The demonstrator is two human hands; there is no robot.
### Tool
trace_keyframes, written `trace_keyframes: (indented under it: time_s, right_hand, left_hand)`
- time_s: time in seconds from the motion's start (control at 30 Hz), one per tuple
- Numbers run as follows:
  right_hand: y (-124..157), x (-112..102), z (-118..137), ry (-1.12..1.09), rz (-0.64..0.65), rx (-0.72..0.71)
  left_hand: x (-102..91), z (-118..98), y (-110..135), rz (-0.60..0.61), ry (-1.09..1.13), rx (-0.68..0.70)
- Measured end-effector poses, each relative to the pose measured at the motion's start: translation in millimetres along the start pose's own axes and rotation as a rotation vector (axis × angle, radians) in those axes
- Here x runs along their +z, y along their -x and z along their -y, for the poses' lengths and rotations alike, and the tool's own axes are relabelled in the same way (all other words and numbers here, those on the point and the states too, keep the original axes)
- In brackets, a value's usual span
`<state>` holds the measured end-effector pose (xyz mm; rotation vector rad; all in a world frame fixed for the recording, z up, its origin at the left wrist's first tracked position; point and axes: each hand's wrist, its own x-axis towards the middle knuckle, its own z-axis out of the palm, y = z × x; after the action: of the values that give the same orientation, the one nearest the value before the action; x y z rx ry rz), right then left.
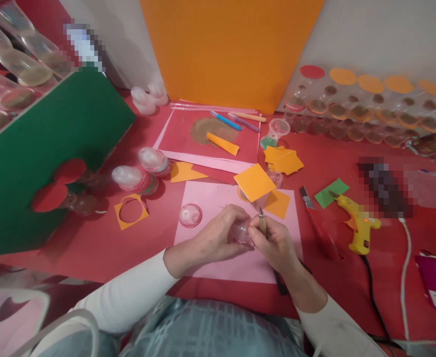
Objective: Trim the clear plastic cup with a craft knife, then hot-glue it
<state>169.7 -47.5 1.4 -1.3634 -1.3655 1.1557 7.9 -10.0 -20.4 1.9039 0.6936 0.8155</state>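
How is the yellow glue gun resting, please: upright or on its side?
On its side: the glue gun lies with its broad flank facing up on the red table.

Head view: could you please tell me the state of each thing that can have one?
Clear cup: held in the left hand
Wooden-handled tool: held in the right hand, tip up
Glue gun: lying on its side, cord attached
Red cutter: lying down, metal end showing
Orange square: round hole cut through
Pink sheet: spread flat
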Motion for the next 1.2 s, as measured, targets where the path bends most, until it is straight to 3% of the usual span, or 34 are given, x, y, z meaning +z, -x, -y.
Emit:
trace_keyframes:
  time_s: [0.27, 0.53, 0.73, 0.97, 1.2]
  right_hand:
    - [0.0, -1.4, -2.0, -0.162, 0.061, 0.127]
    - [0.7, -0.8, -7.4, -0.048, 0.066, 0.06]
    - [1.1, -1.7, -3.0, -0.131, 0.117, 0.097]
    - [-1.2, -0.4, 2.3, 0.003, -0.012, 0.047]
    - [0.2, -0.6, -1.7, -0.208, 0.058, 0.159]
  left_hand:
    - [0.8, 0.3, 0.9, -0.043, -0.035, -0.074]
    - [-0.9, 0.5, 1.0, -0.022, -0.064, -0.086]
    - [-2.6, -0.8, -0.3, 0.002, -0.02, -0.031]
    - [-1.8, -1.9, -2.2, 0.005, -0.029, 0.042]
    - [0.4, 0.2, -0.7, -0.054, -0.075, 0.052]
